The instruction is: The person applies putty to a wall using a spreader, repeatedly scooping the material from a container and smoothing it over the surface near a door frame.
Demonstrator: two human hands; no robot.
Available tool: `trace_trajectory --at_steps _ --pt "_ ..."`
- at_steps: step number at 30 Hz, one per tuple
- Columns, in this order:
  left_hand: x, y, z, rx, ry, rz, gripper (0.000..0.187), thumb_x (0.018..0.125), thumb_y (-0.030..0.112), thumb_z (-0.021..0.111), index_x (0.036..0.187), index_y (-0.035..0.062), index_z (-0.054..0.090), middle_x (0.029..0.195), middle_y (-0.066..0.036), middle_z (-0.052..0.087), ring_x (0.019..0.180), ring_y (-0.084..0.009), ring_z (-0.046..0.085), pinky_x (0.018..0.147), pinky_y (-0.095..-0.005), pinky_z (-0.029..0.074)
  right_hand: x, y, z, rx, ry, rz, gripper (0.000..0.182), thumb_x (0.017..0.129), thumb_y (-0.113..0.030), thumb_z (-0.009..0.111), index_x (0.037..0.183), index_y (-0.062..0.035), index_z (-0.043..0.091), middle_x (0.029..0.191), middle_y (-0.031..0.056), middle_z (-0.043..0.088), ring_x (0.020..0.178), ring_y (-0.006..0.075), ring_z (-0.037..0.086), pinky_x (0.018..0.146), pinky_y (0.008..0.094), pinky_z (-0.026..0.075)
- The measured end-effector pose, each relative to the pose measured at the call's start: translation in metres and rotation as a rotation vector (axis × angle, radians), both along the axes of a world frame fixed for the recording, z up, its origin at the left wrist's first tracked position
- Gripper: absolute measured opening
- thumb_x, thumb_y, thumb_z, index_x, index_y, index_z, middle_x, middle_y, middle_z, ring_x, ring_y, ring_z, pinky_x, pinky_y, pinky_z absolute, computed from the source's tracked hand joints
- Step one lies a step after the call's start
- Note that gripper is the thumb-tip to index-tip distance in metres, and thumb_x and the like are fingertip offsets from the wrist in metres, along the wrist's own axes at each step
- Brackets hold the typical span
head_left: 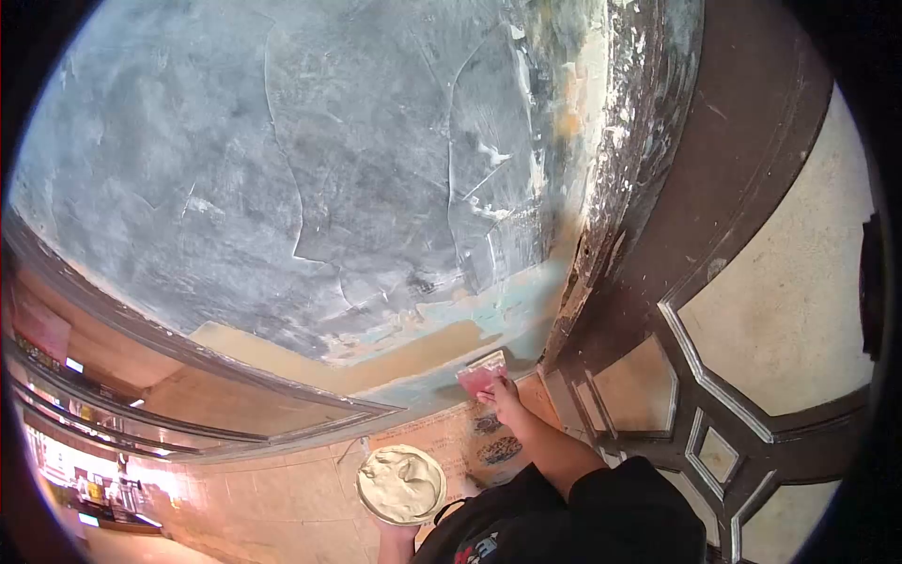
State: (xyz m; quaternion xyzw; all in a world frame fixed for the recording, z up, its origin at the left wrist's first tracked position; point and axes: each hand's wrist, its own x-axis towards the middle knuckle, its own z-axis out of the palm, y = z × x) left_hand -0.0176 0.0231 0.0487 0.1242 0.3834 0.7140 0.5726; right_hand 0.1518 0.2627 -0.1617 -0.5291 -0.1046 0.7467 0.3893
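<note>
My right hand grips a pink putty knife, its pale, smeared edge up close to the bottom of the wall. A round, shallow tub of cream-coloured putty rests on my left hand, whose fingers are hidden underneath. The putty has a swirled, scooped surface. Before me the grey-blue wall has raised ridges and white smears. Along its lower edge runs a smooth tan band beside pale blue patches.
A worn dark frame borders the wall on the right, beside a brown panelled door. Stained cardboard lies on the tiled floor by my feet. At left stands a wooden panel with dark trim.
</note>
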Motion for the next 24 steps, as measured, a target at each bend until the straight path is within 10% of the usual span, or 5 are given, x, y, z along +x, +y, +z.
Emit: trace_trajectory --at_steps 5,9,12,16,24 --pt "-0.007 -0.015 -0.018 -0.040 0.141 -0.027 0.065 0.093 0.059 0.031 0.140 0.0143 0.034 0.141 -0.008 0.042 0.127 -0.0282 0.043 0.104 -0.0465 0.038 -0.023 0.025 0.044 0.166 0.008 -0.038 0.041 0.094 -0.040 0.054 0.117 -0.0088 0.042 0.090 0.0089 0.052 0.079 0.0260 0.065 0.069 0.0351 0.057" --pt "-0.010 -0.021 -0.028 -0.069 -0.043 0.052 0.068 0.091 0.061 0.033 0.140 0.0144 0.035 0.139 -0.009 0.044 0.126 -0.0283 0.044 0.104 -0.0464 0.038 -0.011 0.009 -0.032 0.013 -0.217 0.247 0.045 0.095 -0.035 0.053 0.129 -0.0121 0.035 0.090 0.0093 0.052 0.072 0.0261 0.066 0.067 0.0367 0.059" --pt "-0.010 -0.029 -0.033 -0.129 0.575 0.041 0.067 0.091 0.061 0.033 0.139 0.0144 0.037 0.139 -0.009 0.044 0.125 -0.0291 0.045 0.104 -0.0476 0.038 -0.017 -0.036 -0.025 -0.114 -0.091 0.073 0.046 0.094 -0.033 0.055 0.133 -0.0158 0.038 0.096 0.0084 0.054 0.061 0.0198 0.062 0.058 0.0312 0.057" --pt "-0.006 -0.030 -0.021 -0.108 0.003 0.055 0.067 0.091 0.061 0.033 0.138 0.0146 0.039 0.139 -0.009 0.044 0.124 -0.0305 0.045 0.103 -0.0494 0.039 -0.018 -0.042 -0.001 0.006 -0.033 0.073 0.046 0.094 -0.033 0.056 0.131 -0.0160 0.035 0.092 0.0089 0.052 0.075 0.0259 0.064 0.066 0.0370 0.058" --pt "-0.002 -0.031 -0.001 -0.050 -0.292 0.051 0.054 0.096 0.050 0.034 0.137 0.0144 0.040 0.138 -0.008 0.045 0.124 -0.0287 0.046 0.104 -0.0472 0.039 -0.040 0.017 0.066 0.326 -0.097 0.049 0.044 0.094 -0.036 0.056 0.125 -0.0093 0.038 0.091 0.0075 0.054 0.071 0.0209 0.064 0.060 0.0299 0.055"
